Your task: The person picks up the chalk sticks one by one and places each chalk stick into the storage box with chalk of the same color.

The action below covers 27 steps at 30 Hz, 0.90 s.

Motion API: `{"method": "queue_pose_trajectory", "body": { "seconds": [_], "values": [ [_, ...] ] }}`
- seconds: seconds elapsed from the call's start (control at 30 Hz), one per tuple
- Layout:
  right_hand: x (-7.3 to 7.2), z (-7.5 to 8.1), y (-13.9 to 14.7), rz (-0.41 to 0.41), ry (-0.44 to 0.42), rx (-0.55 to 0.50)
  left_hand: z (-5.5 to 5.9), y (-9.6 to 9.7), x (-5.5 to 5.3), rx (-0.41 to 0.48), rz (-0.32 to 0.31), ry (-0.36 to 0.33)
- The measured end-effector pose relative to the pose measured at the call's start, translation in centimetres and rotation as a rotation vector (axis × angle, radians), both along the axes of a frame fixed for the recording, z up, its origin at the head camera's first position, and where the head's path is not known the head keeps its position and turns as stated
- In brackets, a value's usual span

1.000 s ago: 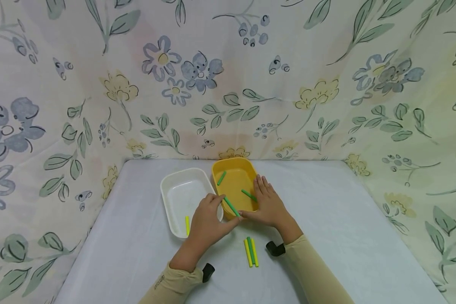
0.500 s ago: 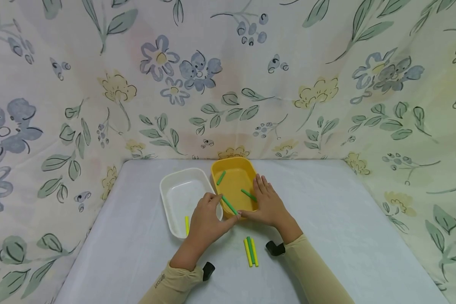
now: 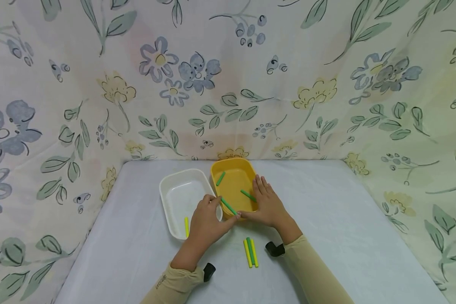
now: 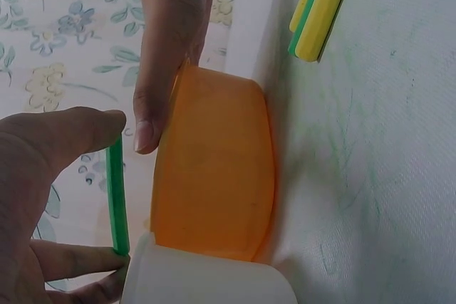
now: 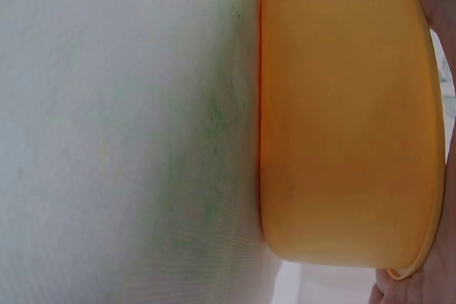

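Observation:
My left hand (image 3: pixel 210 220) pinches a slim green stick (image 3: pixel 229 205) by its two ends, thumb at the near end. The stick is above the near rim of the yellow tray (image 3: pixel 228 166), and in the left wrist view the held stick (image 4: pixel 116 197) stands apart from the tray wall (image 4: pixel 214 169). Along the tray's right and near rim rests my right hand (image 3: pixel 270 206), fingers straight and thumb spread toward the left thumb. Inside the tray lie two green sticks, one at the far left (image 3: pixel 221 178) and another (image 3: pixel 248 195) beside my right hand.
A white tray (image 3: pixel 177 175) adjoins the yellow one on the left, with a yellow stick (image 3: pixel 186 227) inside, partly covered by my left hand. In front lies a row of two yellow sticks around a green stick (image 3: pixel 250 251). Floral cloth (image 3: pixel 228 76) hangs behind the table.
The held green stick has shifted slightly left and its far end has dipped a little. My hands stay nearly in place; the trays and loose sticks look the same.

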State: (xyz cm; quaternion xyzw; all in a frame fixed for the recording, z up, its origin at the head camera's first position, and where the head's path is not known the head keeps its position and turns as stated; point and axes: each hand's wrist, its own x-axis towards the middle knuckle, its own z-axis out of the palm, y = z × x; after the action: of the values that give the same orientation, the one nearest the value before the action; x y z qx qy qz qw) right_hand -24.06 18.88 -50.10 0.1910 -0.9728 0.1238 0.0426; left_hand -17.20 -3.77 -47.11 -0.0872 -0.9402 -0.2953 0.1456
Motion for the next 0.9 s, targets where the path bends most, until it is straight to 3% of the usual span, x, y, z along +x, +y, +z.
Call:
{"method": "queue_pose_trajectory", "body": {
  "seconds": [0.53,0.9],
  "values": [
    [0.07,-0.08,0.04,-0.004,0.003,-0.005,0.03,0.21,-0.16,-0.016,0.013,-0.037],
    [0.0,-0.05,0.1,0.001,0.01,0.01,-0.08,0.44,-0.39,-0.023,0.017,-0.026]
  ]
}}
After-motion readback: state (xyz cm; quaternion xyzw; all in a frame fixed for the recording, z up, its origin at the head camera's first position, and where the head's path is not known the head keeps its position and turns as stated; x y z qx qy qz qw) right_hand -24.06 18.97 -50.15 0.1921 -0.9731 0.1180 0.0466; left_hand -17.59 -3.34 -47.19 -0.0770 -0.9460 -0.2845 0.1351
